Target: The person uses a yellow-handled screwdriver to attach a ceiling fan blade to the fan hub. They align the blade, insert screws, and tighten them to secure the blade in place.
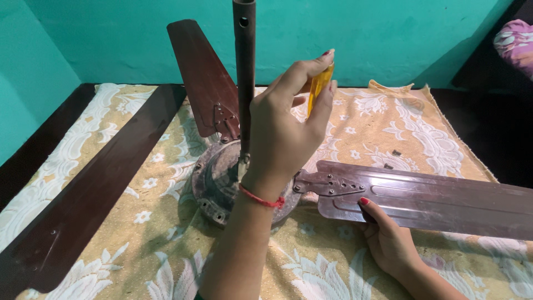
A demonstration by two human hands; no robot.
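1. Only one view here, the head camera looking down at a taken-apart ceiling fan on a bed or table covered by a yellow floral cloth [166, 244].
2. The left hand [286, 130] is raised in the middle of the shot, fingers pinched around a yellow translucent handle [318, 86], looks like a screwdriver grip. Thumb and fingertips are pressed onto it; the shaft and tip are hidden behind the hand, so I can't tell where it's touching.
3. There's a red thread bracelet [261, 199] on that wrist.
4. Right behind the hand is the fan's downrod [244, 72], standing upright out of the round motor housing [219, 186], which sits on the cloth.
5. The right hand [388, 239] is lower right, fingers curled under and thumb on top of the near edge of a brown fan blade [433, 200], so it's gripping the blade. That blade lies flat, and its metal bracket [327, 183] reaches up to the motor housing.
6. Another blade [200, 78] sticks up behind the rod, attached at the housing.
7. A third, dark blade [94, 183] lies loose on the left, diagonal across the cloth, apart from the motor.
8. A couple of small dark bits [392, 159], maybe screws, lie on the cloth past the right blade.
9. The wall [361, 33] behind is teal.
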